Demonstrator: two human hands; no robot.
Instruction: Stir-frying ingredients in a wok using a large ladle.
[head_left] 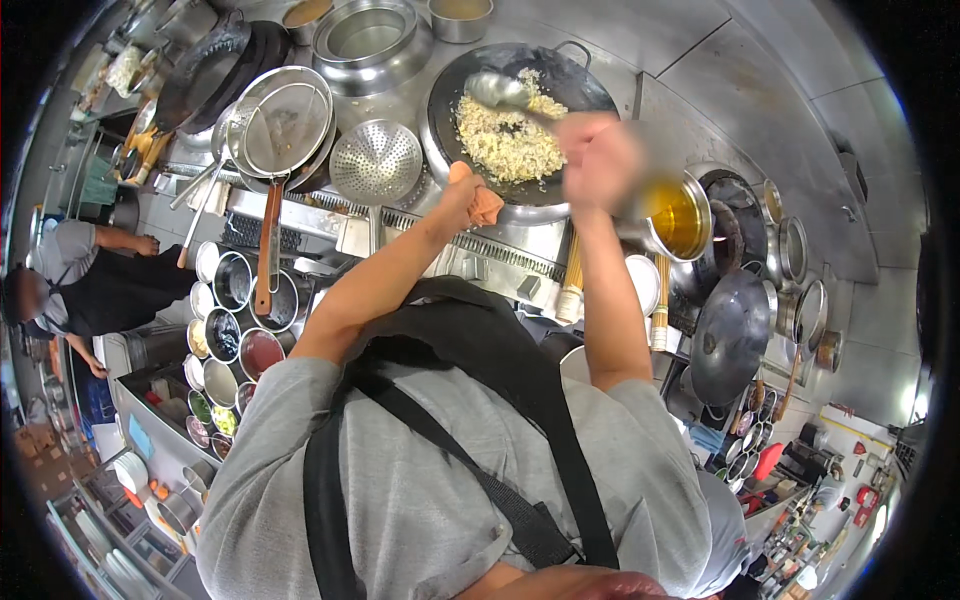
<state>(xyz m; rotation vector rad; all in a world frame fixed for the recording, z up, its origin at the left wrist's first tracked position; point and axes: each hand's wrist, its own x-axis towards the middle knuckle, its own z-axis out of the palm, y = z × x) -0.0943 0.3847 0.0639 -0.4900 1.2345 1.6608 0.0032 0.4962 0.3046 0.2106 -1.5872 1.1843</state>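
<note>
Wok (592,88) at the steel tabletop (402,106), rice (515,155) spread inside; a hard tilt could spill it. Pot of yellow liquid (684,224) stands just right: a wide swing might knock it. Right grip (600,163), blurred, appears closed round the ladle (497,91). Left grip (458,198) clasps an orange cloth (486,207) by the near rim; slippage risks burns.

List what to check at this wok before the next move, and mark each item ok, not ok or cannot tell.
1. Left hand holding the orange cloth at the near rim: ok.
2. Right hand on the ladle: ok, though blurred.
3. Rice inside the wok: ok.
4. Right hand clear of the pot of yellow liquid: cannot tell, blur.
5. Flame beneath: cannot tell, hidden.
</note>
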